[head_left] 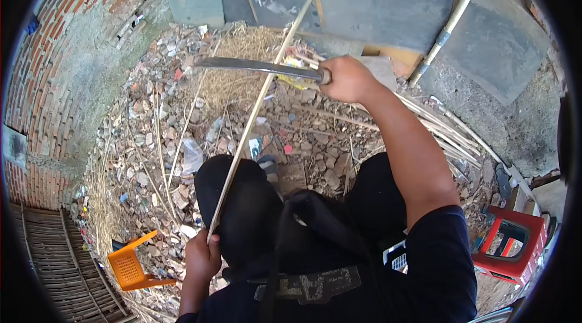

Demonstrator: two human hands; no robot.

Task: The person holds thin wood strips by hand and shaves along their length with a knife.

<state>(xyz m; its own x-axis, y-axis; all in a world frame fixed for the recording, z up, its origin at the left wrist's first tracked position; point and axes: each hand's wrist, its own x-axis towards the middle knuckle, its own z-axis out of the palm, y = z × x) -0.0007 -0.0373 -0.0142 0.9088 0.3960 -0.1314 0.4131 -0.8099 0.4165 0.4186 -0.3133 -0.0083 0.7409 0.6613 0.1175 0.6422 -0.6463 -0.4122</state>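
Note:
My right hand (348, 80) is closed around the handle of a machete (260, 66), whose long dark blade points left. The blade crosses a long pale bamboo strip (257, 104); whether it touches the strip I cannot tell. Low on the left, my left hand (202, 256) grips the near end of that strip, thumb along it. From there the strip slants up over my left knee, and its far end reaches up in front of the grey panels.
Rubble and straw (242, 50) cover the ground. More bamboo strips (442, 132) lie at right. An orange plastic chair (130, 268) is at lower left, a red plastic stool (512, 244) at lower right. A brick wall (79, 38), grey panels (406, 13) and a pipe (451, 23) surround me.

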